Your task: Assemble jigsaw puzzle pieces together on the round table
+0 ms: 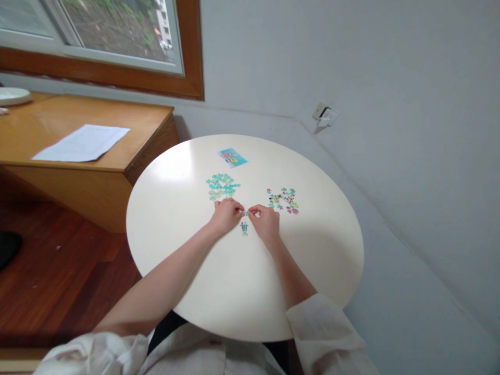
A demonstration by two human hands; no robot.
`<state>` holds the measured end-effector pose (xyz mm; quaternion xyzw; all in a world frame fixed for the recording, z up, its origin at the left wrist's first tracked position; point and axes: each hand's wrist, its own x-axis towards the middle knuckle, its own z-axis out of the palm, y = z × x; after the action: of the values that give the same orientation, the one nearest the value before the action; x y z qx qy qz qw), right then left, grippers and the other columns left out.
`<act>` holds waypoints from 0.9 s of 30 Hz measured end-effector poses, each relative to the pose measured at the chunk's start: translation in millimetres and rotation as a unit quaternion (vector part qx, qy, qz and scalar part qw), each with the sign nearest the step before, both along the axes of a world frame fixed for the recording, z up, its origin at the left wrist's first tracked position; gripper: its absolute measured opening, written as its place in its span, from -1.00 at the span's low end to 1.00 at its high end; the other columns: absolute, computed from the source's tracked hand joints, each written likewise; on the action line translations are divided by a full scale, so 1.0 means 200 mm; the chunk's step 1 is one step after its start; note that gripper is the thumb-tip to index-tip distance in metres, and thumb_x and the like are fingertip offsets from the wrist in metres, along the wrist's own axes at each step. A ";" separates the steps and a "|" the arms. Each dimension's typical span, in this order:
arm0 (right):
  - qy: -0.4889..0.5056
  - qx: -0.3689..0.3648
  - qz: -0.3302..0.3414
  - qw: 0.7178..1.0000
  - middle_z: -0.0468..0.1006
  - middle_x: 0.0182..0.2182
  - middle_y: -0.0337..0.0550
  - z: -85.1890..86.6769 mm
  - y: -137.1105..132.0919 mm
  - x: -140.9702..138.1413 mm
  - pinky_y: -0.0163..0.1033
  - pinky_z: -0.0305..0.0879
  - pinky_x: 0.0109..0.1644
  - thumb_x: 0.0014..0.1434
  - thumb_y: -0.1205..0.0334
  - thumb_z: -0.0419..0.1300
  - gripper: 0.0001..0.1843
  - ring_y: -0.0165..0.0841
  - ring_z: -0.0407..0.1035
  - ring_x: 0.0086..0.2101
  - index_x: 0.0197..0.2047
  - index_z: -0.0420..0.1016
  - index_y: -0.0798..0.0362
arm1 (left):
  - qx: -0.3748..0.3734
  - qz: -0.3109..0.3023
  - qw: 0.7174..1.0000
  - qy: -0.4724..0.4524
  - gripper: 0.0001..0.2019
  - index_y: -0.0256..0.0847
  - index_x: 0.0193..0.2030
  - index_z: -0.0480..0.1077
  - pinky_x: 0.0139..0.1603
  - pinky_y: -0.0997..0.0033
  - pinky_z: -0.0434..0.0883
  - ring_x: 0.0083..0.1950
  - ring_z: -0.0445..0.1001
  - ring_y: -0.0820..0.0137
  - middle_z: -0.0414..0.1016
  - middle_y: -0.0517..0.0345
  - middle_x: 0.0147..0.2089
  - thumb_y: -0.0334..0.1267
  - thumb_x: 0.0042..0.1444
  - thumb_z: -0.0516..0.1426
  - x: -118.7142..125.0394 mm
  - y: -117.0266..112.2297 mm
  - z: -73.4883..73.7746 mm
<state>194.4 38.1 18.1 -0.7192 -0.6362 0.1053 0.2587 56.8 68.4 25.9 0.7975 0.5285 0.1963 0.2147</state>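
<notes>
Over the middle of the white round table, my left hand and my right hand meet fingertip to fingertip. Between them they pinch small jigsaw puzzle pieces; whether these are joined I cannot tell. Just below lies a small joined block of puzzle pieces. Behind my left hand spreads a pile of teal and green puzzle pieces. To the right of my right hand is a looser pile of pink, yellow and dark puzzle pieces.
A blue picture card lies near the table's far edge. At the left stands a wooden desk with white paper on it, below a window. A wall socket with a plug is on the wall behind.
</notes>
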 end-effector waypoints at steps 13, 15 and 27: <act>0.058 0.054 0.012 0.997 0.61 -0.39 -0.26 -0.06 0.02 0.02 -0.26 0.22 -0.15 0.04 0.27 0.13 -0.85 -0.36 0.39 -0.35 -0.36 0.54 -0.05 | -0.007 0.002 1.000 -0.007 -0.86 -0.17 -0.31 0.53 -0.06 0.19 0.17 -0.16 0.41 0.25 0.54 0.07 -0.28 -0.32 0.03 0.13 0.00 0.00 -0.01; 0.066 0.056 0.009 0.996 0.60 -0.38 -0.24 -0.05 0.02 0.02 -0.25 0.23 -0.15 0.05 0.26 0.12 -0.84 -0.36 0.39 -0.35 -0.35 0.54 -0.05 | -0.009 0.003 1.000 -0.010 -0.86 -0.17 -0.32 0.53 -0.07 0.20 0.19 -0.18 0.42 0.27 0.54 0.08 -0.29 -0.33 0.03 0.13 0.00 0.00 0.00; 0.104 0.082 -0.034 0.991 0.59 -0.40 -0.21 -0.02 0.03 0.11 -0.23 0.28 -0.19 0.01 0.24 0.09 -0.80 -0.33 0.39 -0.37 -0.37 0.54 -0.01 | -0.006 0.012 0.999 -0.034 -0.71 -0.19 -0.29 0.51 -0.01 0.25 0.24 -0.24 0.47 0.34 0.57 0.13 -0.29 -0.51 -0.04 0.02 -0.02 0.03 -0.04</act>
<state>217.3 44.3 14.6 -0.7020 -0.5878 0.1180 0.3844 53.7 73.5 18.7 0.7825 0.5319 0.2230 0.2348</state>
